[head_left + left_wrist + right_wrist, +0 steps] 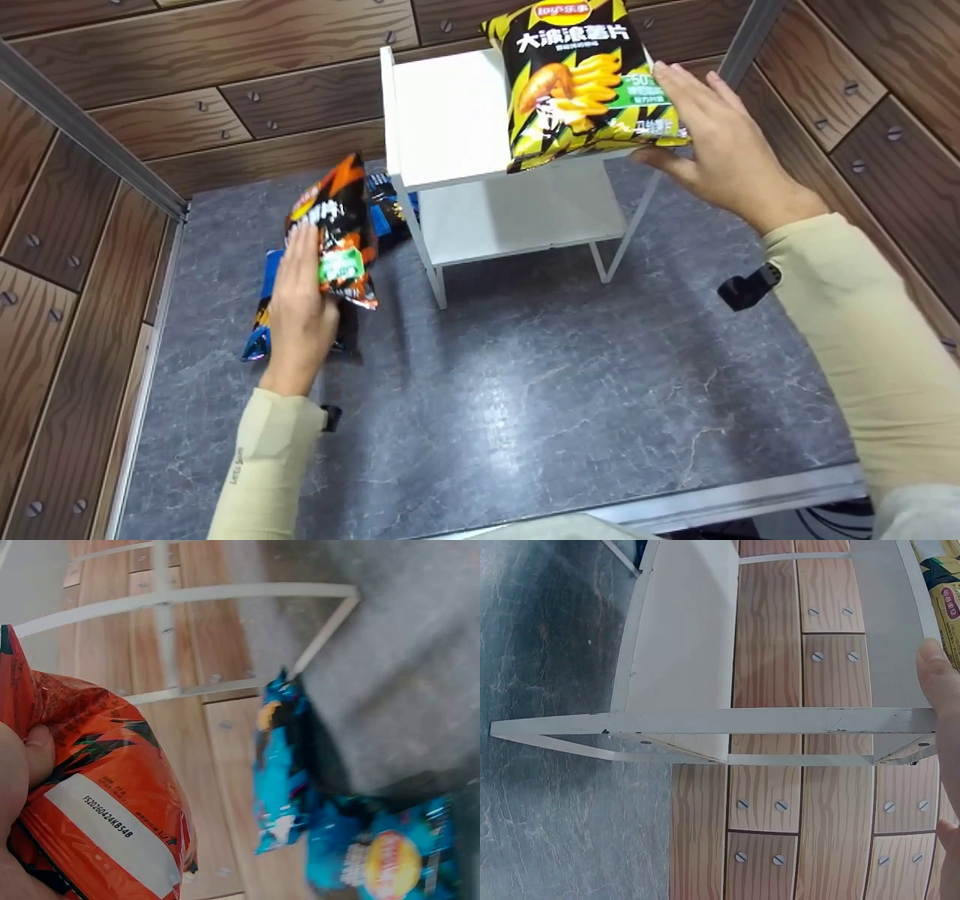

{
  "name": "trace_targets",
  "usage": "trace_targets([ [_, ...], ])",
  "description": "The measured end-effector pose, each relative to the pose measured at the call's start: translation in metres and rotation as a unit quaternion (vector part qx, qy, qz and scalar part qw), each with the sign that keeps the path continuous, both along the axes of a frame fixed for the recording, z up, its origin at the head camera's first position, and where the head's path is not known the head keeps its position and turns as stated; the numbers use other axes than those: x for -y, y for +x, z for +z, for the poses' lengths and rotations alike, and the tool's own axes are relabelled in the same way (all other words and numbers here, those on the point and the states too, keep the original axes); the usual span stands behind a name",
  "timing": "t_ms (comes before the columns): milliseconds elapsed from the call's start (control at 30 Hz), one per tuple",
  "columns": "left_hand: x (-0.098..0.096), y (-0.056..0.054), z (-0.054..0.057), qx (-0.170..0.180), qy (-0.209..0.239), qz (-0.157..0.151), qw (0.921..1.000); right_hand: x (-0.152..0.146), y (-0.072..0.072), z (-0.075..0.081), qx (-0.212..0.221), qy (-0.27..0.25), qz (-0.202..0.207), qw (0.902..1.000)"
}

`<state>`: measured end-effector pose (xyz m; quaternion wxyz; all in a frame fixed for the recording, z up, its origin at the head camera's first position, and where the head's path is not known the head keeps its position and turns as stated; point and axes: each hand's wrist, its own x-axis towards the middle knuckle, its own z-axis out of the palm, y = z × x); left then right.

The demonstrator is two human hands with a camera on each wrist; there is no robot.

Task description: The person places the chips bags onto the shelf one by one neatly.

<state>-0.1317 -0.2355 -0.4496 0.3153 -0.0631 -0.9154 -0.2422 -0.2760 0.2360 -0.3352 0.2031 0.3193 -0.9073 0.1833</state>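
- Grasping the orange bag (346, 236) in the left hand (300, 300), left of centre in the head view, apart from the white shelf (446, 112).
- Touching the yellow-and-black bag (581, 79) at its right edge with the right hand (727, 154), straight-fingered, not clenched.
- Located at the top of the frame, over the shelf's upper board; impossible to tell if fully resting.
- Looks like a step of setting bags on the shelf; probably calls next for settling the yellow-and-black one, then bringing the orange one across.
- Showing only in the left wrist view: a white label (112, 832) on the orange bag.
- Showing only in the right wrist view: the shelf's side frame (765, 721) up close, with barely a yellow corner at upper right.
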Motion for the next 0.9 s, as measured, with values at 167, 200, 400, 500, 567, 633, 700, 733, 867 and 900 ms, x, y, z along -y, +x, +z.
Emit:
trace_targets([
  [167,0.001,-0.009,0.031,0.003,-0.006,0.006,1.0000,-0.001,0.000,0.000,0.000,0.001,-0.002,1.0000],
  [200,0.001,-0.011,0.038,0.001,-0.006,0.006,1.0000,-0.001,0.000,0.000,0.000,0.002,-0.002,1.0000],
  [400,-0.001,-0.022,0.075,-0.010,-0.019,0.011,0.9997,0.000,0.001,0.000,-0.002,0.004,-0.001,1.0000],
  [500,-0.005,-0.027,0.092,-0.015,-0.029,0.011,0.9994,0.001,0.001,-0.001,-0.001,0.003,0.000,1.0000],
  [567,-0.009,-0.031,0.103,-0.022,-0.037,0.011,0.9990,0.001,0.001,-0.001,0.001,0.002,0.001,1.0000],
  [633,-0.014,-0.035,0.114,-0.032,-0.048,0.012,0.9983,0.002,0.001,-0.002,0.002,0.002,0.001,1.0000],
  [700,-0.019,-0.039,0.124,-0.043,-0.062,0.016,0.9970,0.002,0.001,-0.001,0.003,0.002,0.001,1.0000],
  [733,-0.023,-0.041,0.128,-0.049,-0.070,0.016,0.9962,0.001,0.001,-0.001,0.003,0.003,0.001,1.0000],
  [867,-0.038,-0.048,0.144,-0.064,-0.105,0.004,0.9923,0.001,0.001,-0.001,0.005,0.002,-0.001,1.0000],
  [900,-0.042,-0.050,0.148,-0.066,-0.114,-0.002,0.9913,0.001,0.001,-0.001,0.007,0.002,-0.001,1.0000],
])
